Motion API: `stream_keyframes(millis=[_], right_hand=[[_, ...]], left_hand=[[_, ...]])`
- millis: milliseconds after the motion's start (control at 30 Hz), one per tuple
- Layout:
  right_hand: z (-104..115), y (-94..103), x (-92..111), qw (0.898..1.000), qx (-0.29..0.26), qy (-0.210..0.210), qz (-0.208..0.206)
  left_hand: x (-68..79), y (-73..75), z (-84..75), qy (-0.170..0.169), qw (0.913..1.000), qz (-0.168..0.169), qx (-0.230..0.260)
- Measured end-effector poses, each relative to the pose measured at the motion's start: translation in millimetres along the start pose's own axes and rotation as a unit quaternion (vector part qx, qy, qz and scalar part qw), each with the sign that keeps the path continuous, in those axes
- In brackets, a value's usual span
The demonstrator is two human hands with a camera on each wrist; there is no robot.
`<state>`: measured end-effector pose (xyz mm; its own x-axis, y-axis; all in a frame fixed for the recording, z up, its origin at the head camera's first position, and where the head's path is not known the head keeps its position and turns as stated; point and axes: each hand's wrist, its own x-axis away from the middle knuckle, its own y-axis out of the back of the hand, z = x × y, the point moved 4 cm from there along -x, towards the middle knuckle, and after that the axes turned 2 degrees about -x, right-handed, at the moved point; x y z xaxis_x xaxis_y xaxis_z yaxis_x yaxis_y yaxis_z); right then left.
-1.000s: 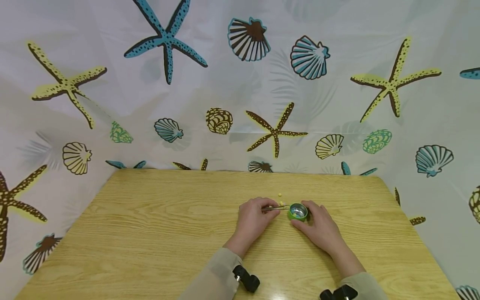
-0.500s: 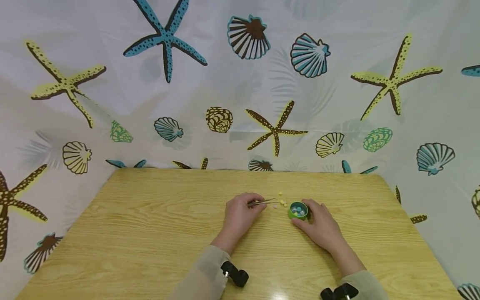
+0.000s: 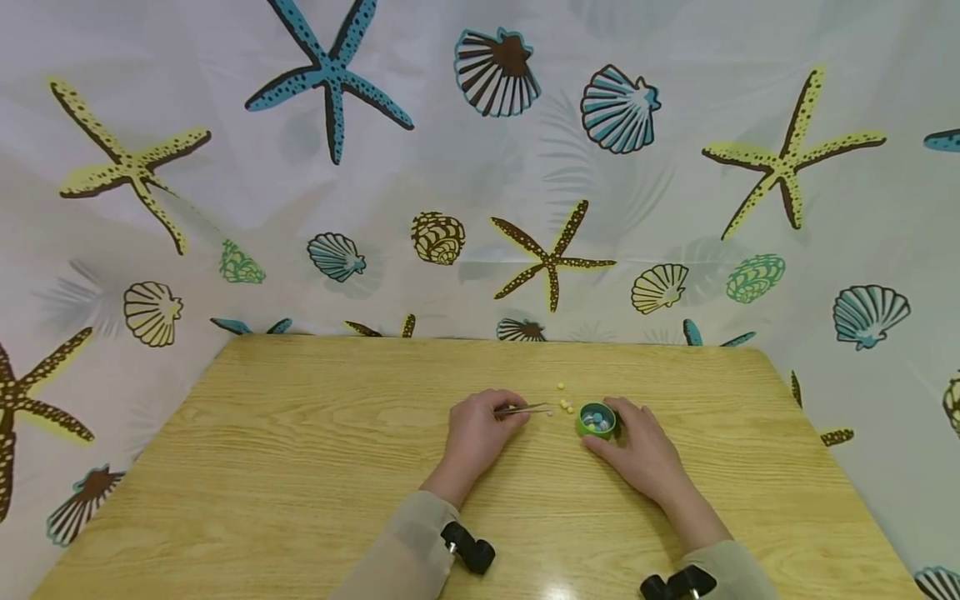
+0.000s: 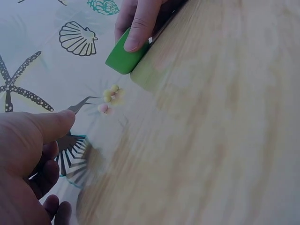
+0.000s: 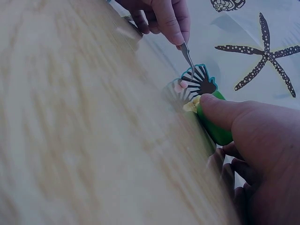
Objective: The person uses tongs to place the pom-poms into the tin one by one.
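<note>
My left hand [image 3: 480, 429] pinches a pair of metal tweezers [image 4: 83, 103] between thumb and fingers. Their thin bent tips point right, close to a small pink bead [image 3: 550, 413] on the table. Just beyond it lies a little cluster of yellow beads [image 3: 566, 406]. A small round green cup [image 4: 123, 58] stands upright to the right of the beads. Inside it, blue, pale and yellow beads [image 3: 597, 419] show against a shiny bottom. My right hand [image 3: 645, 454] holds the cup from its right side, thumb at the near wall and fingers behind.
One single yellow bead [image 3: 560, 386] sits apart, farther back. The wooden table [image 3: 300, 433] ends at a hanging cloth [image 3: 480, 167] printed with starfish and shells. Black wrist mounts [image 3: 468, 547] sit on both sleeves.
My left hand has drawn the tweezers leftward from the cup's rim, and their tips have then dropped to beside the pink bead. More beads show in the cup. My right hand stays on it.
</note>
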<state>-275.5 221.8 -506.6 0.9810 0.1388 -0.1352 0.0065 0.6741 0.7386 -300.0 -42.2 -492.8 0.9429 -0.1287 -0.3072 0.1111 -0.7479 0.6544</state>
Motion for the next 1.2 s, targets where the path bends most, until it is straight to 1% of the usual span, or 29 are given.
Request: stream_keyframes(millis=[300, 533, 933, 1200], right_hand=[[-0.7, -1.3, -1.9, 1.000, 0.000, 0.004, -0.003], [-0.1, -0.5, -0.9, 1.000, -0.005, -0.002, 0.000], [1.5, 1.6, 1.4, 1.000, -0.005, 0.001, 0.002], [-0.8, -0.2, 1.1, 1.000, -0.007, -0.006, 0.004]], left_hand=[[-1.0, -1.4, 0.6, -0.008, 0.9998, 0.001, -0.019], [-0.9, -2.6, 1.0, -0.018, 0.9992, -0.003, -0.034], [-0.6, -4.3, 2.9, -0.020, 0.9989, -0.007, -0.041], [-0.2, -5.1, 3.6, -0.022, 0.9987, -0.009, -0.046]])
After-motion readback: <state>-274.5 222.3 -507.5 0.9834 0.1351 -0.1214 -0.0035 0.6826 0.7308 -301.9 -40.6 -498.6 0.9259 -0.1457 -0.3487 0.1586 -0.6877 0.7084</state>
